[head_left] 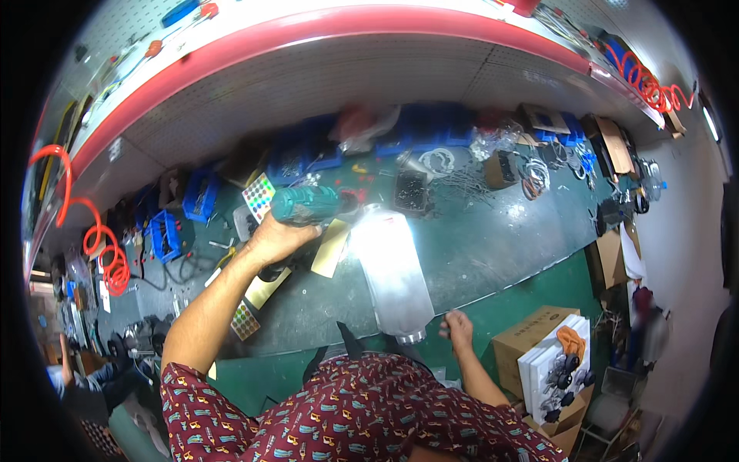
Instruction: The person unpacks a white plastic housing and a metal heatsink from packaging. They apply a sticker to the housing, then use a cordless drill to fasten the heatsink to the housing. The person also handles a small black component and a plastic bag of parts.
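My left hand (275,239) is wrapped round the handle of a teal cordless drill (306,204), held over the bench with its nose toward the right. Just right of the drill's nose, a silver metal canister (394,273) lies lengthwise on the bench. It has a neck at each end, and its near end reaches the bench's front edge. Bright glare covers its far end. Beside that near end is my right hand (458,329), apart from the canister, with its fingers curled in. Whatever those fingers may hold is too small to make out.
Blue parts bins (202,195) line the back of the green bench (485,250). Yellow strips (331,248) and sheets of coloured dot stickers (259,196) lie near the drill. A dark tray of small parts (412,191) sits behind the canister. Right of me stands a cardboard box (531,335).
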Available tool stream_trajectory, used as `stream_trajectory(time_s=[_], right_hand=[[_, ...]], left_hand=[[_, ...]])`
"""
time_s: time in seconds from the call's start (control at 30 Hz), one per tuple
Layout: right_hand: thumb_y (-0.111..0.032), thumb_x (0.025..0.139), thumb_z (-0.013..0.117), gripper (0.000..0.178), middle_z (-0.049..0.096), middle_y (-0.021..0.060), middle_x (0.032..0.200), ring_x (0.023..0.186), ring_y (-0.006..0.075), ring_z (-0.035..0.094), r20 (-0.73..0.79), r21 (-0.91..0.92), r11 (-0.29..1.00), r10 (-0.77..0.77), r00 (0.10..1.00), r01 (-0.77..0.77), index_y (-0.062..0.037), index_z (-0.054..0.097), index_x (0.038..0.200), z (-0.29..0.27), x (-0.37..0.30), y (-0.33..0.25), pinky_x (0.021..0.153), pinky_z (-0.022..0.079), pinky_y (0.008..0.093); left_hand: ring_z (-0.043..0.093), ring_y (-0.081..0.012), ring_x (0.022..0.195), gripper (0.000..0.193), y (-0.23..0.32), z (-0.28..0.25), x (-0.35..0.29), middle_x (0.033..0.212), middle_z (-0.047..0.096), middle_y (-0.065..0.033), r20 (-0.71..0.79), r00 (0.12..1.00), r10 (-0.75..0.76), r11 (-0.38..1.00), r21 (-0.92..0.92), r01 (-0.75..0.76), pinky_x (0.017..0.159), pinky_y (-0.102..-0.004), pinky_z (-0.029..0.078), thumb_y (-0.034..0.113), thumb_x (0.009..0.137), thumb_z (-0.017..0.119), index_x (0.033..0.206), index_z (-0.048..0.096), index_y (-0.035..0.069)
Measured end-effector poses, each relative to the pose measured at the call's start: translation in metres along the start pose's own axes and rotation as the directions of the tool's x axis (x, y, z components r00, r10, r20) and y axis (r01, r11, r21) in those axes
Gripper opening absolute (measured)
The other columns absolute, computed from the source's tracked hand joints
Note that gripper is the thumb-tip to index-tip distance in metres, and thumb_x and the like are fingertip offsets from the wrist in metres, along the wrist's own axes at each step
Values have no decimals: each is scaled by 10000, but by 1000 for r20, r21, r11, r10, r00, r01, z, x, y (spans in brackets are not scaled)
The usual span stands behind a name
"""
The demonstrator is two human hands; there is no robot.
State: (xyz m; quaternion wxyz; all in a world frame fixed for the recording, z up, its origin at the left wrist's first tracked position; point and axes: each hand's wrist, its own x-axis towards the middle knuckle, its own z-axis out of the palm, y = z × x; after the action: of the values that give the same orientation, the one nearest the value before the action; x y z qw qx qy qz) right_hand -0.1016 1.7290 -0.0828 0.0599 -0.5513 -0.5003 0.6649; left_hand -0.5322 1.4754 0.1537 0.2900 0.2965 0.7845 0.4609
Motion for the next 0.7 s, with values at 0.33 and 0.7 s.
stream_trajectory(time_s=[0.33,0.7], right_hand=[[-250,782,844,784,622,163,1286,1187,256,588,404,-53,998,37,914,-17,75,474,1392,46,-63,12,1049,441,367],[-225,706,897,755,636,122,1243,1148,205,589,348,-175,982,0,937,65,39,548,1321,50,-58,52,1032,443,346]], left_hand=[[670,-200,928,357,19,0,92,1021,704,-99,308,939,-153,983,146,112,847,-353,562,117,826,742,1161,652,34],[619,-153,862,299,47,0,108,926,694,-52,324,931,-166,980,156,120,822,-339,532,44,802,758,1089,679,17]])
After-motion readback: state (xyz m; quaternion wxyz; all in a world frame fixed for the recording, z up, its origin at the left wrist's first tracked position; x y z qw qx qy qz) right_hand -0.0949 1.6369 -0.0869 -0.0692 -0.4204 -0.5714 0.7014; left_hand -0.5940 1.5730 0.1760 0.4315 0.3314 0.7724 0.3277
